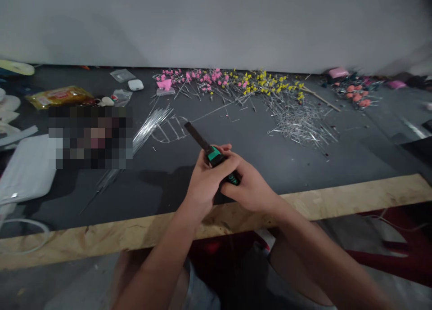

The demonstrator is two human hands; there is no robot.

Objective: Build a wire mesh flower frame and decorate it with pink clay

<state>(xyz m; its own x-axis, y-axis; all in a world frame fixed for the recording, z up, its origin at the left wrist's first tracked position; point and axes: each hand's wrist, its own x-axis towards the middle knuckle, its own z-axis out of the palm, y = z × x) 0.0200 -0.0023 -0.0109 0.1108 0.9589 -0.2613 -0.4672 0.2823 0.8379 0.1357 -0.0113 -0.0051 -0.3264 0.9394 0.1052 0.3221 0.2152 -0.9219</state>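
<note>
My left hand (205, 179) and my right hand (248, 179) meet in front of me, both closed around a utility knife (213, 154). The knife has a black and green handle, and its long dark blade points away from me to the upper left. My fingers hide part of the handle. Just beyond the blade, a bent wire frame (171, 129) with several crosspieces lies on the dark tabletop (243, 143). To its left is a bundle of straight silvery wires (150, 125).
Wire stems with pink tips (205, 77) and yellow tips (266, 83) line the back. A loose heap of wires (303, 123) lies right, near orange-tipped stems (357, 94). At left are a white device (30, 166) and a yellow packet (60, 96). A wooden edge (111, 233) runs along the front.
</note>
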